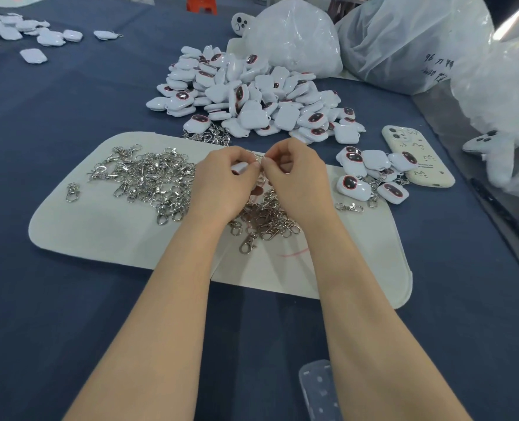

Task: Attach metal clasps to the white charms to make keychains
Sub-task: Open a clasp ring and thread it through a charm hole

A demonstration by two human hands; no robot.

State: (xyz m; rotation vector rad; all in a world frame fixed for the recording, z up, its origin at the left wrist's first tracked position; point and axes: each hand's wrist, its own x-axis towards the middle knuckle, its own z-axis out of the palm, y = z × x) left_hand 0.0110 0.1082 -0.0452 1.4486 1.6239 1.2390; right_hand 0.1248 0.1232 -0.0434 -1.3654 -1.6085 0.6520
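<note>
Both hands meet over a white felt mat (pixel 100 238). My left hand (pixel 221 180) grips a white charm (pixel 237 169), of which only a sliver shows under the fingers. My right hand (pixel 294 177) pinches a small metal clasp (pixel 259 159) against the charm's edge. Loose silver clasps (pixel 149 177) lie heaped on the mat to the left and below the hands. A big pile of white charms (pixel 252 95) sits behind the mat. Several charms with clasps on them (pixel 370 177) lie at the right.
A phone in a white case (pixel 416 156) lies right of the mat. Large clear plastic bags (pixel 404 41) stand at the back right. More charms (pixel 24 34) are scattered at the far left on the blue cloth. A translucent plastic piece (pixel 319 387) is near the bottom edge.
</note>
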